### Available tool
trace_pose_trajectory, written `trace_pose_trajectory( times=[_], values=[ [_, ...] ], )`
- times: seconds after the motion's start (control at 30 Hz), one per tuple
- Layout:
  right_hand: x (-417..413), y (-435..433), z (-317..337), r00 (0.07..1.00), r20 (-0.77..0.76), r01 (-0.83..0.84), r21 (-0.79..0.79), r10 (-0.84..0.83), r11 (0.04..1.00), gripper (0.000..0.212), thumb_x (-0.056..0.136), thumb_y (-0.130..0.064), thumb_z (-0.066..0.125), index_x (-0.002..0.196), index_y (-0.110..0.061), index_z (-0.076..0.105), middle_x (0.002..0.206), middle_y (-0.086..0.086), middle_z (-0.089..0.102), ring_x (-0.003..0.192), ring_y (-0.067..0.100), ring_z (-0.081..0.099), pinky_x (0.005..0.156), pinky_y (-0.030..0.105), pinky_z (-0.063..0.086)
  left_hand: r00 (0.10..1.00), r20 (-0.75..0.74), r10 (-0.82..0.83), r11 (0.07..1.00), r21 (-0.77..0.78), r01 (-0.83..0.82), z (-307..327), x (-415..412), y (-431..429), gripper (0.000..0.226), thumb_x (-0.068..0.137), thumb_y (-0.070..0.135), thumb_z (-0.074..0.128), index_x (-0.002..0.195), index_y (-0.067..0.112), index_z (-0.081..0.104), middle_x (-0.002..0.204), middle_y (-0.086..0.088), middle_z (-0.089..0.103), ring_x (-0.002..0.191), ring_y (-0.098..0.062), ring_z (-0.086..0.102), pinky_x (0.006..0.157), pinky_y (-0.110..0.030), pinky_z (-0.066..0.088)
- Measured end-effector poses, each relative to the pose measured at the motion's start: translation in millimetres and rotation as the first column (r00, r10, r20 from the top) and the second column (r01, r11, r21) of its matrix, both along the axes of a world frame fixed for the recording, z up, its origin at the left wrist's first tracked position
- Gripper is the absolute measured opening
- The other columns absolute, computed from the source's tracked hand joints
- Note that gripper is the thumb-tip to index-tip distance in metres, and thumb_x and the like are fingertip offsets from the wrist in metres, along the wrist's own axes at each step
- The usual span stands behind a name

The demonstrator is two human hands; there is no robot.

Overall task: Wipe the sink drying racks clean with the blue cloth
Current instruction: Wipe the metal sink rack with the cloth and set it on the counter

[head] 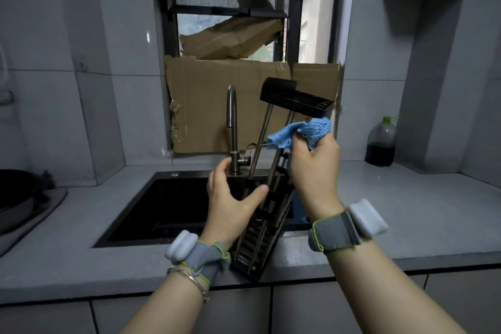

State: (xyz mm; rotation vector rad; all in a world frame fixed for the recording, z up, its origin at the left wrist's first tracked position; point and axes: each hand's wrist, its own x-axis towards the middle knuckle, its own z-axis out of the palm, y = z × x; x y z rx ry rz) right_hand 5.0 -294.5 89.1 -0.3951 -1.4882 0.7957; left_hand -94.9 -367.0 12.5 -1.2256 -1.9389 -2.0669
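Rack [254, 247] tilts over the sink [162, 198]; our left hand [230, 198] grips it, right hand [311, 171] clutches the cloth [311, 127] on its rod; hard rubbing could slip it.

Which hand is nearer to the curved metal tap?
Left. The left hand grips the black slatted rack beside the base of the curved metal tap; the right hand, holding the blue cloth, is farther right.
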Motion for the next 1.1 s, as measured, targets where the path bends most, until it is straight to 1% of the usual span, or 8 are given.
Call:
trace_pose_trajectory(
  times=[0.13, 0.2, 0.33, 0.47, 0.57, 0.67, 0.87, 1.1],
  values=[
    [3, 13, 11, 0.998, -0.043, -0.04, -0.037, 0.038, 0.999, 0.016, 0.092, -0.007, 0.05, 0.08, -0.018, 0.049, 0.068, -0.006, 0.049, 0.051, -0.007, 0.044, 0.048, 0.011, 0.034, 0.954, 0.034, -0.299, 0.913, -0.281, 0.296, -20, 0, 4, 0.049, 0.065, 0.035, 0.081, 0.107, 0.022, 0.059, 0.098, 0.008, 0.067, 0.087, 0.004, 0.061, 0.083, -0.015, 0.046],
    [3, 15, 3, 0.997, -0.024, -0.071, -0.054, 0.069, 0.996, 0.011, 0.092, -0.003, 0.046, 0.091, -0.013, 0.049, 0.072, -0.007, 0.05, 0.055, -0.009, 0.047, 0.051, 0.009, 0.036, 0.961, 0.009, -0.277, 0.926, -0.264, 0.269, -25, 8, 9, 0.018, 0.077, 0.018, 0.075, 0.083, 0.025, 0.06, 0.078, 0.012, 0.065, 0.067, 0.012, 0.058, 0.068, -0.007, 0.044],
    [6, 9, -46, 0.991, 0.125, -0.032, -0.07, 0.04, 0.997, 0.023, 0.084, 0.007, 0.044, 0.094, -0.014, 0.048, 0.086, 0.001, 0.053, 0.071, -0.003, 0.05, 0.062, 0.019, 0.04, 0.942, 0.169, -0.291, 0.936, -0.154, 0.317, -30, 16, 13, 0.017, 0.086, 0.007, 0.065, 0.075, 0.019, 0.061, 0.059, 0.011, 0.061, 0.059, -0.005, 0.057, 0.055, -0.02, 0.048],
    [9, 20, -45, 0.968, 0.248, -0.018, -0.044, 0.028, 0.999, 0.039, 0.08, 0.007, 0.044, 0.112, -0.015, 0.045, 0.104, 0.009, 0.053, 0.089, 0.017, 0.053, 0.075, 0.031, 0.042, 0.854, 0.353, -0.383, 0.912, -0.005, 0.411, -23, 24, 17, 0.002, 0.088, 0.017, 0.061, 0.087, 0.018, 0.063, 0.075, 0.003, 0.065, 0.068, -0.009, 0.061, 0.059, -0.023, 0.05],
    [15, 21, -29, 0.989, 0.144, -0.032, -0.019, 0.035, 0.999, 0.071, 0.077, 0.01, 0.044, 0.136, -0.026, 0.026, 0.126, 0.012, 0.044, 0.105, 0.024, 0.053, 0.088, 0.036, 0.047, 0.784, 0.449, -0.428, 0.886, 0.037, 0.462, -19, 25, 21, 0.027, 0.09, 0.039, 0.048, 0.093, 0.017, 0.064, 0.085, -0.002, 0.068, 0.076, -0.018, 0.064, 0.067, -0.03, 0.052],
    [17, 11, -12, 0.998, -0.038, 0.048, 0.135, -0.043, 0.99, 0.054, 0.071, 0.002, 0.05, 0.114, -0.027, 0.035, 0.116, 0.01, 0.043, 0.102, 0.019, 0.05, 0.086, 0.023, 0.046, 0.884, 0.31, -0.35, 0.929, -0.006, 0.37, -16, 26, 25, 0.03, 0.096, 0.034, 0.046, 0.083, 0.015, 0.066, 0.082, -0.001, 0.069, 0.079, -0.012, 0.063, 0.074, -0.028, 0.05],
    [0, 5, 1, 1.0, 0.006, -0.014, 0.112, 0.014, 0.994, 0.02, 0.078, -0.018, 0.058, 0.088, -0.031, 0.049, 0.108, 0.001, 0.044, 0.091, -0.006, 0.046, 0.08, 0.009, 0.039, 0.93, 0.155, -0.334, 0.941, -0.003, 0.339, -11, 30, 30, 0.027, 0.095, 0.012, 0.051, 0.07, 0.005, 0.059, 0.066, 0.001, 0.06, 0.054, 0.005, 0.05, 0.053, -0.01, 0.04],
    [8, 15, -47, 0.922, 0.301, 0.158, 0.287, -0.246, 0.945, 0.022, 0.073, 0.006, 0.059, 0.089, -0.006, 0.068, 0.093, 0.009, 0.065, 0.086, 0.023, 0.06, 0.079, 0.037, 0.051, 0.908, 0.25, -0.337, 0.939, 0.023, 0.342, -20, 31, 35, 0.031, 0.094, 0.002, 0.05, 0.068, 0.014, 0.06, 0.057, 0.01, 0.062, 0.06, -0.004, 0.056, 0.059, -0.026, 0.05]
  ],
)
